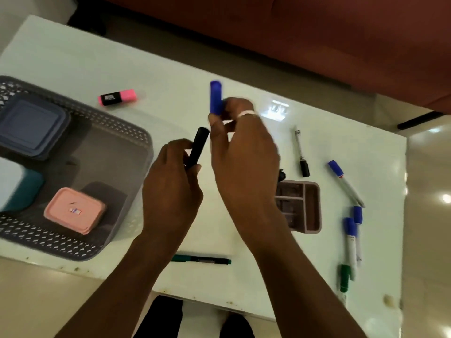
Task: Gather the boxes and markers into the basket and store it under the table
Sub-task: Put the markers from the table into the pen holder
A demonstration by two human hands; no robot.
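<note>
My right hand grips a blue-capped marker upright above the middle of the white table. My left hand holds a black marker just left of it. The grey lattice basket sits at the left with a blue-lidded box, a pink-lidded box and a teal box inside. Loose on the table lie a pink highlighter, a green-ended pen, a black-capped marker, blue-capped markers and a green marker.
A mauve compartment tray stands right of my right arm, with a small black item at its far corner. A red-brown sofa runs behind the table. Glossy floor tiles lie to the right. My dark shoes show below the table's near edge.
</note>
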